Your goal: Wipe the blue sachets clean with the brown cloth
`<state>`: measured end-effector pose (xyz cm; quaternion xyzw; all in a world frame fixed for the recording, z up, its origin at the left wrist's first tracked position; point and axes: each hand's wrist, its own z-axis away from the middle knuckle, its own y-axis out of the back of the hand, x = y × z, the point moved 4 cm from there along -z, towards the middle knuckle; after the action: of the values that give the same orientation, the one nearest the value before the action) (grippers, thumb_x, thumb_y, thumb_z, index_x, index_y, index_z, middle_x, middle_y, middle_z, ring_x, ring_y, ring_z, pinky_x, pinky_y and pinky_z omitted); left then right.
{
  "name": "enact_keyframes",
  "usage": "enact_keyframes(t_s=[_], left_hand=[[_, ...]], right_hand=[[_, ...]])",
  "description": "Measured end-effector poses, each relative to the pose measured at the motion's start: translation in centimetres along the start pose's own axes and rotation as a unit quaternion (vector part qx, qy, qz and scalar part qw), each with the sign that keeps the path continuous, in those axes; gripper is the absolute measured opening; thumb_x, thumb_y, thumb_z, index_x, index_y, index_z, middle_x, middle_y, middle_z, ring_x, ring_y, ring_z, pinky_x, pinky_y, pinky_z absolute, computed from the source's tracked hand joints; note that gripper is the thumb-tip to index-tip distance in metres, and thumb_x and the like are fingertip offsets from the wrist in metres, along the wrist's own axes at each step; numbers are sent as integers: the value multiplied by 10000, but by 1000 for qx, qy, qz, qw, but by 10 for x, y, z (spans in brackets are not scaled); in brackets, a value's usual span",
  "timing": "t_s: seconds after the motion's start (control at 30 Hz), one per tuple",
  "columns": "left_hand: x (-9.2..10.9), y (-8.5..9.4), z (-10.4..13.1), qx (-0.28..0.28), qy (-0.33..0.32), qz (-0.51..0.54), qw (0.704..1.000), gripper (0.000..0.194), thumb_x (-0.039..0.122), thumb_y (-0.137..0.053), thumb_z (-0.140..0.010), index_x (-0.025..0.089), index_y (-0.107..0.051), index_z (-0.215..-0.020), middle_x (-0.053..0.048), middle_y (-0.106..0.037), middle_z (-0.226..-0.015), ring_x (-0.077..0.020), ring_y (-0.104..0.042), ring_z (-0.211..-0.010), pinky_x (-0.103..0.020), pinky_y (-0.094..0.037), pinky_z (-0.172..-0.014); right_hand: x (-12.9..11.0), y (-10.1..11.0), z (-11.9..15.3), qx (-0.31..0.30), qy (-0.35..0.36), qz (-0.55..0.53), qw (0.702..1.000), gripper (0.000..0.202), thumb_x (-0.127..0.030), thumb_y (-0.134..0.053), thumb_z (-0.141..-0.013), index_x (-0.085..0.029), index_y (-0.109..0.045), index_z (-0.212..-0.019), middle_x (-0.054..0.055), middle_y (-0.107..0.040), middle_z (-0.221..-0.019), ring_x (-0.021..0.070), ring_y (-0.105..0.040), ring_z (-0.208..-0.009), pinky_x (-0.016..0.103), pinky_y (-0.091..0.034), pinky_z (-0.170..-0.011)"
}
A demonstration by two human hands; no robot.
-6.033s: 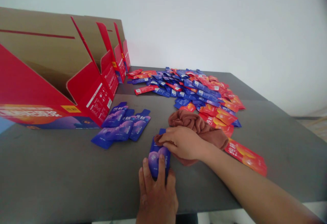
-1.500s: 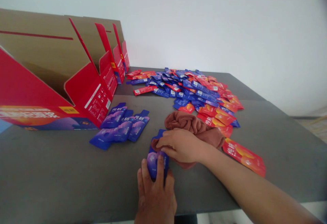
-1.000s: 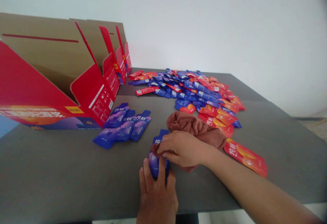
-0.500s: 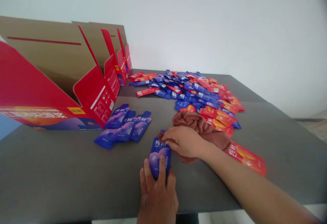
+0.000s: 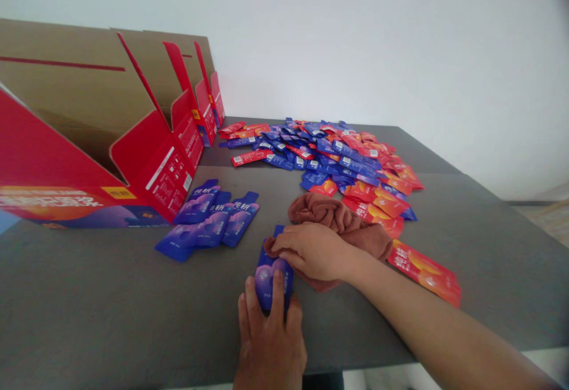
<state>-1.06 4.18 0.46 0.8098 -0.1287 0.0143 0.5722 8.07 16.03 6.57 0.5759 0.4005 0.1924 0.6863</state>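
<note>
- Lying flat on the grey table (image 5: 133, 319), near its front edge, the blue pouch (image 5: 264, 286) points its narrow top away from me, purple fruit printed on its face.
- On its lower part I have my left hand (image 5: 271, 348), fingers spread and fairly straight, the index and middle fingertips resting on the print; the hand is open, not closed round anything.
- My right hand (image 5: 317, 253) comes in from the right over the pouch's upper part, fingers bent and pinching a bunched corner of the brown cloth (image 5: 329, 212) against the pouch.
- The rest of the cloth sits crumpled on the table, beyond and beneath that hand.
- Just right of the cloth I see a red pouch (image 5: 427, 271) with orange fruit on it, flat and slanting beside my right forearm.
- To the left of the blue pouch, a small group of blue pouches (image 5: 208, 224) overlaps, near the foot of the nearest box.
- Open red boxes (image 5: 153, 170) stand in a row along the left, brown inside.
- Farther back, a mixed pile of red and blue pouches (image 5: 320, 147) spreads before the pale wall (image 5: 377, 40).
</note>
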Motion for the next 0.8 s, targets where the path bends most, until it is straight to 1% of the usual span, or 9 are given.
enact_keyframes(t_s=[0.13, 0.2, 0.27, 0.33, 0.5, 0.6, 0.67, 0.8], left_hand=[[1, 1, -1, -1, 4, 3, 1000, 300, 303, -713, -633, 259, -680, -928, -35, -535, -1290, -438, -381, -1211, -578, -384, -970], [1, 2, -2, -2, 11, 5, 1000, 309, 305, -724, -622, 260, -681, -925, -38, -543, -1281, -439, -390, -1204, -578, -385, -969], [2, 3, -2, -4, 11, 5, 1000, 311, 307, -722, -626, 263, -681, -931, -41, -545, -1280, -433, -391, -1207, -577, -382, -972], [3, 3, -3, -9, 10, 4, 1000, 320, 304, -723, -626, 265, -679, -940, -44, -543, -1283, -430, -389, -1210, -576, -377, -975], [2, 4, -2, -6, 21, 14, 1000, 342, 288, -740, -604, 264, -679, -939, -47, -564, -1258, -433, -389, -1211, -570, -378, -976], [2, 3, -2, 1, 21, 16, 1000, 351, 284, -736, -609, 270, -675, -954, -43, -572, -1247, -426, -394, -1209, -569, -379, -978], [1, 2, -1, 3, 16, 15, 1000, 342, 295, -728, -616, 266, -677, -952, -41, -564, -1256, -429, -385, -1214, -568, -379, -980], [1, 2, -1, -3, 4, 7, 1000, 312, 301, -718, -628, 263, -679, -935, -38, -537, -1289, -435, -368, -1221, -571, -379, -977]], right_hand=[[12, 0, -2, 18, -49, 14, 999, 254, -231, -434, -898, -217, -624, -1066, 51, -638, -993, 178, -566, -919, 285, -373, -775], [15, 0, -2, 20, -58, 19, 998, 254, -232, -438, -899, -213, -631, -1064, 53, -640, -983, 176, -565, -910, 283, -371, -771], [15, 1, -1, 22, -52, 18, 998, 259, -237, -441, -901, -216, -634, -1072, 53, -640, -966, 172, -566, -884, 280, -371, -756], [12, 2, 0, 17, -29, 9, 999, 261, -238, -445, -902, -224, -636, -1079, 51, -635, -957, 165, -567, -860, 273, -373, -738], [-5, 1, 4, -15, 67, -14, 998, 250, -260, -449, -905, -230, -639, -1063, 34, -627, -936, 156, -564, -858, 267, -372, -740], [-11, -1, 4, -21, 93, -6, 995, 237, -278, -450, -905, -241, -642, -1040, 21, -626, -932, 158, -560, -857, 274, -368, -742], [-9, -1, 2, -18, 76, 3, 997, 240, -278, -444, -908, -247, -640, -1043, 20, -623, -924, 156, -559, -837, 273, -365, -720], [4, -1, -1, -3, 2, 21, 1000, 255, -263, -435, -912, -248, -626, -1080, 34, -617, -929, 158, -560, -833, 272, -360, -700]])
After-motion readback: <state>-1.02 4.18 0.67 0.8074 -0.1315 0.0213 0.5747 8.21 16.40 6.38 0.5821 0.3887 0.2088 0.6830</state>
